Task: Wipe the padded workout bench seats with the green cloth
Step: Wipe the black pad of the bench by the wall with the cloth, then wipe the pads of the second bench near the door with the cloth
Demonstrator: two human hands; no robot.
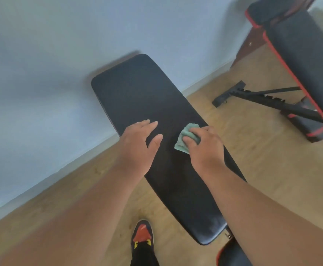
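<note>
A long black padded bench pad [137, 89] runs from the wall toward me. On its middle lies a bunched green cloth [183, 140], and my right hand [202, 148] grips it, thumb and fingers curled over it, pressing it onto the pad. To its left, my left hand [137, 144] is flat on the pad with the fingers straight and spread, holding nothing. A second pad section [231, 254], black with red trim, shows at the bottom edge under my right forearm.
A second bench [299, 54], black with red piping, stands inclined at the right, its black metal frame [256, 99] lying on the wooden floor. A pale wall is close behind the first bench's far end. My shoe [142, 235] is beside the bench.
</note>
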